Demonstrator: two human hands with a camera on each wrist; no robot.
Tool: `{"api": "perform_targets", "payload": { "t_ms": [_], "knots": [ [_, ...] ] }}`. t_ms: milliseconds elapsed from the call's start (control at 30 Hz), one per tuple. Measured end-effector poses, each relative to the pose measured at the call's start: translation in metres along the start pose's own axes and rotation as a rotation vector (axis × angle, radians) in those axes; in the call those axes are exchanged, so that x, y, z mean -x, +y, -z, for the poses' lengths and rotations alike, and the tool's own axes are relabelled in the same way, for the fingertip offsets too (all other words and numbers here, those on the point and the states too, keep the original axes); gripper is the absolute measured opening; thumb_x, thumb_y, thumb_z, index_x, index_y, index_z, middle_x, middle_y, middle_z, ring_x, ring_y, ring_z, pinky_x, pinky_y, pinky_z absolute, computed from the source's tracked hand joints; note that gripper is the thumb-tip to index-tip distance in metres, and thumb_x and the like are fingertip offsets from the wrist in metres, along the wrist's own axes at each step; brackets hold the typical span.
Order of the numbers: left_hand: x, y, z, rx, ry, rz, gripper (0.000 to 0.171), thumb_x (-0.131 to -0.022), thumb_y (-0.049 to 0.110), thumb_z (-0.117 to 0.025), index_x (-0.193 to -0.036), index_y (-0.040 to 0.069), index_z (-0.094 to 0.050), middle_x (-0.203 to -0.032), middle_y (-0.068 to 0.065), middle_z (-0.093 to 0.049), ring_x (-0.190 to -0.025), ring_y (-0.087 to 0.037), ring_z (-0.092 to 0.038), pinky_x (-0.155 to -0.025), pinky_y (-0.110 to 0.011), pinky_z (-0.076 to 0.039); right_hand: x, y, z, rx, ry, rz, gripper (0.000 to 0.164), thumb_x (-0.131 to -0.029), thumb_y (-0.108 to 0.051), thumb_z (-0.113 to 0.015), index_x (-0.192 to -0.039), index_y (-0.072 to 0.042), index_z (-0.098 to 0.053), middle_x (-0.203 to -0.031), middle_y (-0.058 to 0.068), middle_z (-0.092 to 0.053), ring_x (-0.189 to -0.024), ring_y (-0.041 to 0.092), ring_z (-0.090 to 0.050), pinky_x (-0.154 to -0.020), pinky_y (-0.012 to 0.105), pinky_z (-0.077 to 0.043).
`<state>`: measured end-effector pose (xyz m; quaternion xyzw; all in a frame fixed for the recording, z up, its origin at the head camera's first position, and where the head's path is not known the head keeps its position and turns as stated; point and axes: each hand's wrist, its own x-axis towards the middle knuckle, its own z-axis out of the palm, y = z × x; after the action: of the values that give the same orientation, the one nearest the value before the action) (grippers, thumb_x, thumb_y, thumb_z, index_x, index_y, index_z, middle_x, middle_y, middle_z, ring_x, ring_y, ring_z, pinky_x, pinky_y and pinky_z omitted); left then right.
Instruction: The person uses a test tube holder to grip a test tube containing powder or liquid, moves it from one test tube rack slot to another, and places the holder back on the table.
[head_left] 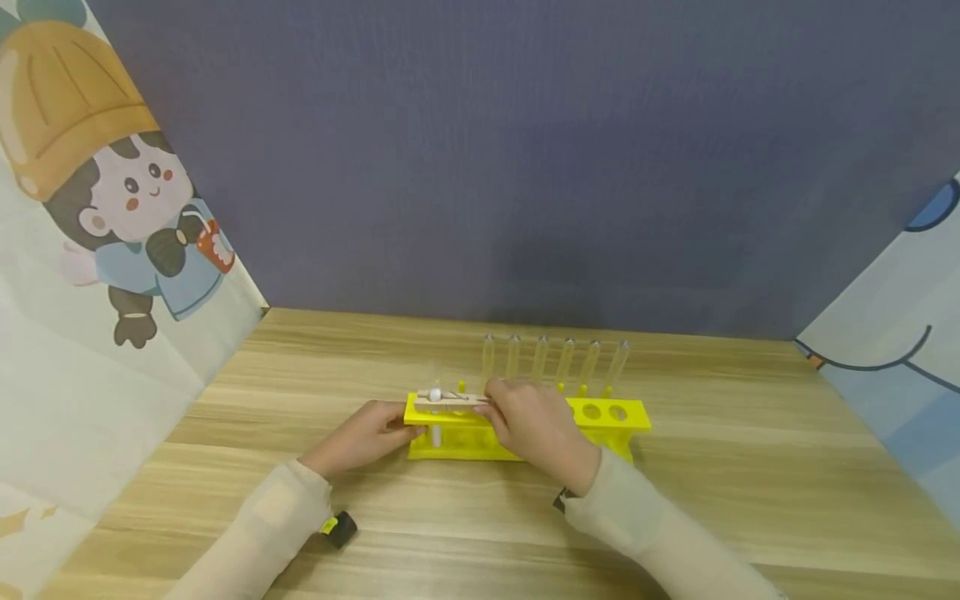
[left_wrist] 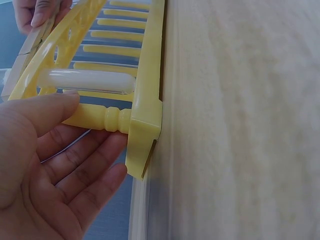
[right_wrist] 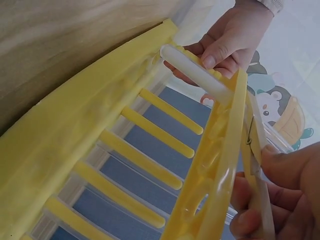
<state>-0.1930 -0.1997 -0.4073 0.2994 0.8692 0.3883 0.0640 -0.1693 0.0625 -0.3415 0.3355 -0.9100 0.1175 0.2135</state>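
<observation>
A yellow test tube rack [head_left: 633,414] stands on the wooden table. My left hand [head_left: 367,437] holds its left end post [left_wrist: 90,116] between thumb and fingers. In the leftmost hole stands a test tube [right_wrist: 195,72] with white contents, its lower end close to the rack's base. My right hand [head_left: 536,421] grips a wooden test tube clamp [head_left: 461,402] by its handle end. The clamp lies along the rack's top bar, its jaws at the upper part of that tube. How firmly they close on the glass cannot be told.
Several clear test tubes [head_left: 540,358] stand upside down on the pegs along the rack's back. Wood-grain tabletop [head_left: 450,533] stretches in front of the rack. A dark blue panel [head_left: 525,167] rises behind the table, with printed cloth [head_left: 45,333] at the sides.
</observation>
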Motion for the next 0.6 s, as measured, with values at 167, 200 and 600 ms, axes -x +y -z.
{"api": "perform_targets", "payload": {
  "t_ms": [167,200,600],
  "knots": [
    [-0.0003,0.0007,0.0006,-0.014,0.007,-0.003,0.026,-0.094,0.019,-0.059,-0.118,0.009,-0.063,-0.111,-0.004,-0.068,-0.091,-0.008,-0.061,-0.081,-0.026,-0.051,-0.0001,-0.0006,0.0004,0.008,0.001,-0.001,0.023,-0.089,-0.029,-0.066,-0.076,-0.014,-0.054,-0.056,-0.007,-0.041,-0.047,0.006,-0.034,-0.038,0.019,-0.026],
    [-0.0004,0.0010,0.0008,-0.017,0.007,-0.004,0.026,-0.094,0.019,-0.059,-0.118,0.009,-0.063,-0.111,-0.004,-0.068,-0.090,-0.008,-0.060,-0.081,-0.026,-0.051,-0.0001,-0.0006,0.0005,0.011,0.000,-0.002,0.023,-0.089,-0.029,-0.066,-0.076,-0.014,-0.054,-0.056,-0.007,-0.042,-0.047,0.006,-0.035,-0.038,0.020,-0.026],
    [0.0008,0.0030,0.0014,0.000,-0.003,0.009,0.025,-0.094,0.021,-0.058,-0.116,0.009,-0.064,-0.108,-0.004,-0.068,-0.078,-0.006,-0.056,-0.073,-0.024,-0.050,0.0012,-0.0012,-0.0010,0.027,-0.008,-0.003,0.024,-0.089,-0.030,-0.065,-0.075,-0.014,-0.053,-0.056,-0.008,-0.040,-0.047,0.006,-0.034,-0.038,0.019,-0.024]
  ]
}}
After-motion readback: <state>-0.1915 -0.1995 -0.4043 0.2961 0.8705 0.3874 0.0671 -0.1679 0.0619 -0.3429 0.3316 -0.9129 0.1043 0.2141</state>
